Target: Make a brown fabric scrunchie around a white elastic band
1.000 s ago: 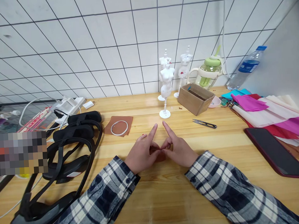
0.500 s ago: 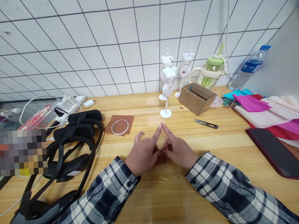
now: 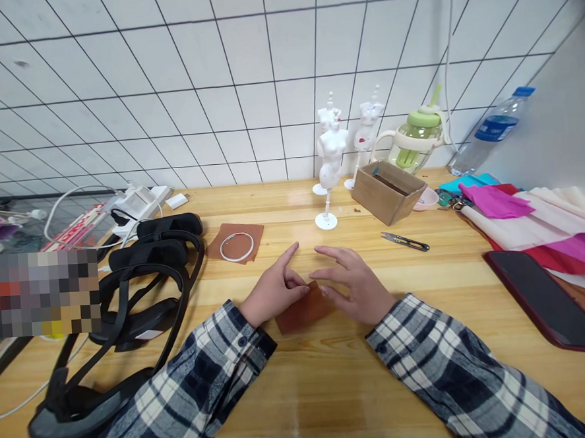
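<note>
A small brown paper piece (image 3: 302,311) lies on the wooden table (image 3: 303,390) between my hands. My left hand (image 3: 272,290) pinches its upper edge with thumb and fingers, the index finger stretched out. My right hand (image 3: 352,283) hovers beside it with fingers spread, its fingertips close to the paper's right corner. A second brown sheet (image 3: 236,242) with a white ring (image 3: 236,246) on it lies farther back to the left.
White mannequin figures (image 3: 330,170) stand at the back, beside a cardboard box (image 3: 387,191) and small snips (image 3: 405,241). Black headsets (image 3: 129,302) fill the left. A dark phone (image 3: 550,299), coloured paper sheets (image 3: 535,220), a green jug (image 3: 414,139) and a bottle (image 3: 492,131) sit right.
My hands, pressed together over the folded brown paper, have drawn apart. The right hand has opened and the paper now lies more spread out under the left hand.
</note>
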`<state>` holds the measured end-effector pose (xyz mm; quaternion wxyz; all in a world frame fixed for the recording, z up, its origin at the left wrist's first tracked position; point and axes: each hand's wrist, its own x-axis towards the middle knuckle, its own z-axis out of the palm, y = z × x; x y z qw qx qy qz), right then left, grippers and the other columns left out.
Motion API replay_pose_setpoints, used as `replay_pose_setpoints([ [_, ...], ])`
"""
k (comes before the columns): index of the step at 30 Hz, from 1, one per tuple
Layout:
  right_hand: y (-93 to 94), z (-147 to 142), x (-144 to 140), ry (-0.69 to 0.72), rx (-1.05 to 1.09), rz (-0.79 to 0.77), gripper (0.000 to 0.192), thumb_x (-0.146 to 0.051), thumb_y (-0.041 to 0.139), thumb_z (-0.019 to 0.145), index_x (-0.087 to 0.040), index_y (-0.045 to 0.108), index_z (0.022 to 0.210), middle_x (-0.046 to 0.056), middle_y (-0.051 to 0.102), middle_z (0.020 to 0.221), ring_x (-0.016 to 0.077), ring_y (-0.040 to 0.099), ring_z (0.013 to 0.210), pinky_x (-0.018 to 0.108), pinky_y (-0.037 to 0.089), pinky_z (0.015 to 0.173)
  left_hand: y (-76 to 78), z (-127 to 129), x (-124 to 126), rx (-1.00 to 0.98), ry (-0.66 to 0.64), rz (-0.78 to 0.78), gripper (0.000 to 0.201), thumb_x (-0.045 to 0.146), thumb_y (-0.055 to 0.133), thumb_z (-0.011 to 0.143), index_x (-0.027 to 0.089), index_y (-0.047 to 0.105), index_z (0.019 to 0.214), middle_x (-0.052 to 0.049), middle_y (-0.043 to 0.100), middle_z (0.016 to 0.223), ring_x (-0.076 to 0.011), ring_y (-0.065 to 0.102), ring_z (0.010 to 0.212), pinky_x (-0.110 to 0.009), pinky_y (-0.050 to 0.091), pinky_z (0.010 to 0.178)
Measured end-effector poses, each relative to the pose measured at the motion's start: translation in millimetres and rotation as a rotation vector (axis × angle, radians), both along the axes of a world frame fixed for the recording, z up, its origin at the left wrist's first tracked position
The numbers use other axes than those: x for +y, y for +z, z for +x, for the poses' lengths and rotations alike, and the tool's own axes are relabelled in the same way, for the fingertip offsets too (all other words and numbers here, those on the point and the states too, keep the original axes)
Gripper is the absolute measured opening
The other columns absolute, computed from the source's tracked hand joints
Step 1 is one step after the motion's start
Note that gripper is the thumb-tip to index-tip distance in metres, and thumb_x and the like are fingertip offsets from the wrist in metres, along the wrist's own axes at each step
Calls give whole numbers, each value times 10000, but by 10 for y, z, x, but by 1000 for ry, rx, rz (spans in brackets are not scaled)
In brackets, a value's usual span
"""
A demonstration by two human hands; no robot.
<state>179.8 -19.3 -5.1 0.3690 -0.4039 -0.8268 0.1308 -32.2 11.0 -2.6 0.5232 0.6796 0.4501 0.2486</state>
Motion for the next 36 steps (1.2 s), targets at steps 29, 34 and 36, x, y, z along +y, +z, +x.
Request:
replay_pose_setpoints([
  [29,26,19,-23,165,-121,176,359,-201,551,855,-286,632,1195,29,505,1395,215,456,1264,435,400,1040,147,-79,73,-379,-84,-331,851,194,777,693,178,345,1425,24,676,722,-91,593,658,-200,408,652],
  [34,29,0,-34,179,-87,122,367,-203,532,878,-288,611,1226,36,482,1417,207,454,1273,444,382,1053,173,-51,37,-417,-31,-302,873,173,779,680,184,333,1430,18,676,727,-100,606,675,-203,417,668],
  [36,13,-13,-27,182,-22,69,344,-211,520,893,-296,622,1211,35,478,1420,198,483,1248,437,392,1042,173,-51,34,-410,-26,-289,897,167,779,678,194,311,1443,20,672,729,-100,601,674,-205,414,669],
])
